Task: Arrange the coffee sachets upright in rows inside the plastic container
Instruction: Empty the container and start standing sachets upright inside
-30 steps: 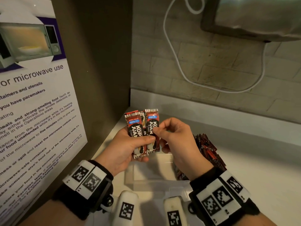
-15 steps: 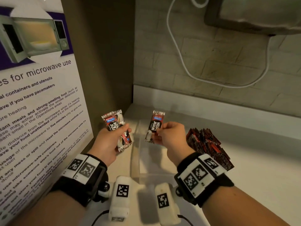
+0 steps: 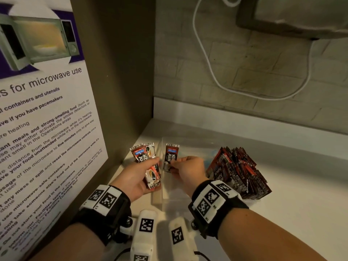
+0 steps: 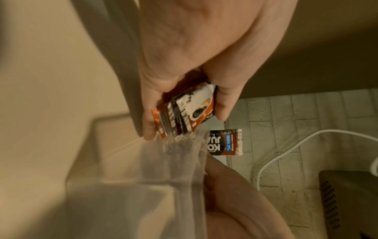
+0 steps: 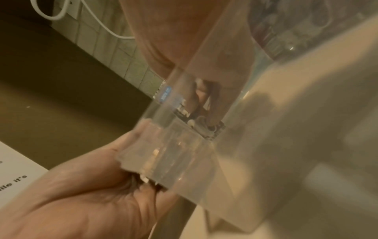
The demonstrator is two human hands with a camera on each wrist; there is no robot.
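Container (image 3: 165, 200): clear plastic, on the white counter (image 3: 282, 213) close to the corner by the brown side panel (image 3: 113, 72). I take it as my landmark.

Left hand (image 3: 131, 178): just left of the container, outside its wall. Thumb and fingers are curled round a small stack of sachets (image 3: 148, 166), tops leaning away from me and to the left. In the left wrist view the stack's lower end sits right at the container's edge; I cannot tell whether it touches.

Right hand (image 3: 188, 170): over the container, fingertips pinching one sachet (image 3: 171, 157) near its middle. It stands upright, barcode edge up, its lower end down behind the left wall. The right wrist view shows it through the plastic, blurred; I cannot tell if it reaches the floor.

The hands are near each other but apart, the wall between them.

Right of the container: a loose pile (image 3: 237, 172) of sachets, red and black, touching or nearly touching its right side.

Behind the container: a tiled wall with a white cable (image 3: 207, 68) looping down it. Left of the container, on the panel: a microwave notice (image 3: 37, 119).
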